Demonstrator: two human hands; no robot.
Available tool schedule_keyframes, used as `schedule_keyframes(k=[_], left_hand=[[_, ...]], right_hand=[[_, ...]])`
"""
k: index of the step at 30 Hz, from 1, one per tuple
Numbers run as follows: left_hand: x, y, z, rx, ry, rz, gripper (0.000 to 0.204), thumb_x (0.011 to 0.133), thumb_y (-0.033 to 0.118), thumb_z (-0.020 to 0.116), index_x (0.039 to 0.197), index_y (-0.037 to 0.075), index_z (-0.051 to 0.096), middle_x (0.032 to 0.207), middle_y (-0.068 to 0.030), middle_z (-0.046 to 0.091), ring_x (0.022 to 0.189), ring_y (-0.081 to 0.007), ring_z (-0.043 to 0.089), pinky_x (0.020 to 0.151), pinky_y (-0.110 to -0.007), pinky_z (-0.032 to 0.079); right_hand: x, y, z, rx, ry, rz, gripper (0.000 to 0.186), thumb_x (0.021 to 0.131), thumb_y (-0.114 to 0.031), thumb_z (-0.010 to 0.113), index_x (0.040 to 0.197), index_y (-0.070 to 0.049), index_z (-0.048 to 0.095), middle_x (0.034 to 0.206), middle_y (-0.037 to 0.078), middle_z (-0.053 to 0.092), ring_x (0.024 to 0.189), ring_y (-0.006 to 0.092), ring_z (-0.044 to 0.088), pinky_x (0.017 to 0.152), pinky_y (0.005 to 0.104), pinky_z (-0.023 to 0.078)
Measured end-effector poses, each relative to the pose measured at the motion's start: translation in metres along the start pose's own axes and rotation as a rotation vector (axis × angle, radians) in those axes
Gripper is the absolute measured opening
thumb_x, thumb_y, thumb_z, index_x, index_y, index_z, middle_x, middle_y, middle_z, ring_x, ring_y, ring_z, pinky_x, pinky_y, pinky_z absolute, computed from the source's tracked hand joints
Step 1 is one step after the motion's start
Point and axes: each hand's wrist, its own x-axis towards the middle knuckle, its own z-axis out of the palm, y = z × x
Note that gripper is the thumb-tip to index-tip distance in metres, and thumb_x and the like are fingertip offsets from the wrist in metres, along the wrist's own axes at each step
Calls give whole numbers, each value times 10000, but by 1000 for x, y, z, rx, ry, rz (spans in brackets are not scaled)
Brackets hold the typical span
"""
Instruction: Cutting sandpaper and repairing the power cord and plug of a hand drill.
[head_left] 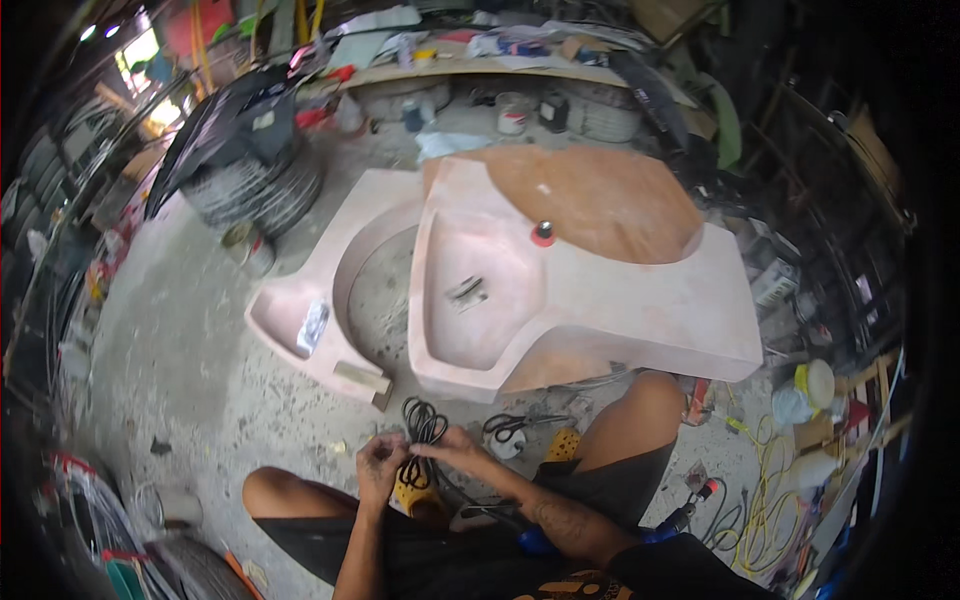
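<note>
Dusty concrete floor [190, 350] fills the frame, with a pink moulded body panel [600, 290] at centre. Low in the frame, the left hand [378, 468] and right hand [455, 448] pinch a coiled black cable [422, 425] between their fingers; black-handled scissors [508, 427] lie just right.
</note>
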Motion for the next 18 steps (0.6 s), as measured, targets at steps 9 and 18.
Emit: schedule_keyframes(k=[9,18], left_hand=[[6,24,10,490,-56,424,162,819,-49,747,968,14,738,1006,-118,619,833,-241,668,739,-332,538],[-2,3,3,494,25,348,142,842,2,746,982,-14,734,994,-117,630,726,-210,662,691,-314,547]], right_hand=[[-2,-11,-12,-179,19,-121,249,957,-271,769,1042,-38,755,856,-53,694,792,54,578,713,253,479],[-11,3,-10,59,57,-73,222,958,-231,770,1055,-32,755,946,-31,723,881,62,615,799,269,503]])
